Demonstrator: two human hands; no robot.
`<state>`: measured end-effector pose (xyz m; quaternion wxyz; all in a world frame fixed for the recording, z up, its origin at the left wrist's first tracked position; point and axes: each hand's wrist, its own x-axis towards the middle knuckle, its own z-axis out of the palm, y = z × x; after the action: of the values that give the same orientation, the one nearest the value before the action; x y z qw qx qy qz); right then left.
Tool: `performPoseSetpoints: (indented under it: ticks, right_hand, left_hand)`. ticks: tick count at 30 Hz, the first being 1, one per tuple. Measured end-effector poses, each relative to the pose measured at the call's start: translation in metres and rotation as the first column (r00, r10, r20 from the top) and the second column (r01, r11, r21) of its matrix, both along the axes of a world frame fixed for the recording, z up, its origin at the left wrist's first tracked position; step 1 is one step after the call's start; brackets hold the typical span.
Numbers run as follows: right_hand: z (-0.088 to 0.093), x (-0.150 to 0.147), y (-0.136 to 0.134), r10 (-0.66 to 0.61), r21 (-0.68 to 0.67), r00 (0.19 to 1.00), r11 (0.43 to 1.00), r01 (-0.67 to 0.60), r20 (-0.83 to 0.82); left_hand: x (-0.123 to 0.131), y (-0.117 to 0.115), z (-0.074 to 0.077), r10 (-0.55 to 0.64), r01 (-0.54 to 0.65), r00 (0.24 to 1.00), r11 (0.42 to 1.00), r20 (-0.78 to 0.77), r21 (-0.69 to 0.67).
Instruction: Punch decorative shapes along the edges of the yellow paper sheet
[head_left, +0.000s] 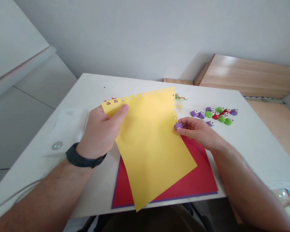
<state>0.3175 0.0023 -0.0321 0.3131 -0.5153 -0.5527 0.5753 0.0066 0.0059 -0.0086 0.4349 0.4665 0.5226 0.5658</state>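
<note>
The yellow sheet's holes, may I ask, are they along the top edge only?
No, holes also line the right edge of the yellow sheet, above the purple punch in the right hand.

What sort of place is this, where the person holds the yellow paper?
Likely a craft spot in a home or office: a white desk, a yellow sheet with holes along two edges, and small purple, green and red pieces on the desk.

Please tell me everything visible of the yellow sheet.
The yellow sheet looks like paper, with small cutouts along its far edge and upper right edge; two near the far left corner are hearts. It is held sloping over the red sheet. The left hand grips it near that corner; a purple piece in the right hand is at its right edge.
</note>
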Motion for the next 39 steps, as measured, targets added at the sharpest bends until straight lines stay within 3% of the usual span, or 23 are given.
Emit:
performPoseSetpoints:
  ticks: [39]
  right_hand:
    - [-0.0009,-0.0063,-0.0008,-0.016,0.026,0.999,1.0,0.017,-0.043]
  left_hand:
    - [0.0011,-0.0025,0.0047,0.004,-0.004,1.0,1.0,-0.026,-0.017]
